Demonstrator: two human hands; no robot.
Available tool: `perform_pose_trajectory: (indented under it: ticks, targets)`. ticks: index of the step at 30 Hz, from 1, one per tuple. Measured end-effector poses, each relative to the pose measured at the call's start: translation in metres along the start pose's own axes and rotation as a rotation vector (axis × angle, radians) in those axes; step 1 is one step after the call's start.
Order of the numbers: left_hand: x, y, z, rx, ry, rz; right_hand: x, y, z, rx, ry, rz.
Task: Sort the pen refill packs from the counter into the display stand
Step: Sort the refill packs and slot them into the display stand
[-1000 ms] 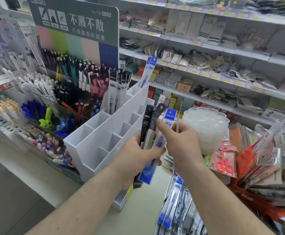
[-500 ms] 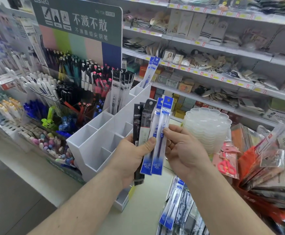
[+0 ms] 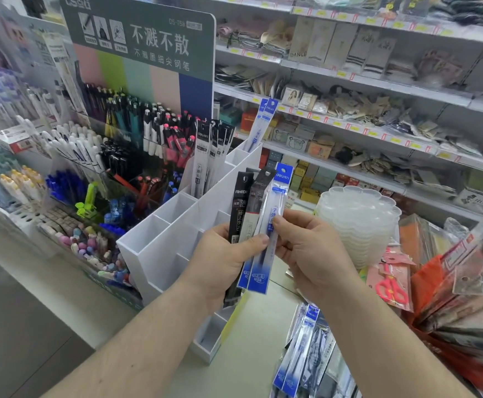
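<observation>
1. Head view: the left hand (image 3: 220, 259) grips a fan of pen refill packs, two black packs (image 3: 244, 208) behind and blue packs in front, held upright just before the white display stand (image 3: 160, 248).
2. The right hand (image 3: 312, 254) pinches the front blue pack (image 3: 269, 234) between thumb and fingers, seemingly peeling it off the fan.
3. I'd slide it free sideways while the left thumb holds the others flat, so nothing spills.
4. Matching blue packs (image 3: 260, 124) already stand in the stand's top rear compartment; that looks the right home.
5. Drop it in bottom end first, header card up.
6. More packs (image 3: 297, 357) wait on the counter (image 3: 234, 369).
</observation>
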State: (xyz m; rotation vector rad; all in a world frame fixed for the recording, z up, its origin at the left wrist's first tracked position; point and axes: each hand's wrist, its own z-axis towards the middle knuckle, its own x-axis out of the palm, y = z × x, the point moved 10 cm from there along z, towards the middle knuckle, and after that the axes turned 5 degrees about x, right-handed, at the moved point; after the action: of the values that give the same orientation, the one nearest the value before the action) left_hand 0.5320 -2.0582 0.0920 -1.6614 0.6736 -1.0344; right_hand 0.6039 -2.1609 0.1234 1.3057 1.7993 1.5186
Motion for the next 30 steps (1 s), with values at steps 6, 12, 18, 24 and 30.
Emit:
perform_pose_trajectory:
  ticks: [6, 12, 18, 24, 30]
  targets:
    - [-0.003, -0.015, 0.007, 0.066, -0.045, 0.033, 0.009, 0.01, 0.01, 0.02, 0.036, -0.119]
    - [-0.028, -0.05, 0.021, 0.18, -0.225, 0.06, -0.001, 0.033, 0.045, 0.057, -0.065, 0.045]
    - [-0.047, -0.084, 0.037, 0.231, -0.338, -0.004, -0.012, 0.064, 0.11, 0.039, -0.259, 0.172]
    - [-0.048, -0.083, 0.045, 0.195, -0.327, -0.04, 0.003, 0.081, 0.142, 0.042, -0.316, 0.219]
    - [-0.054, -0.08, 0.047, 0.178, -0.326, -0.062, 0.003, 0.082, 0.158, 0.117, -0.403, 0.397]
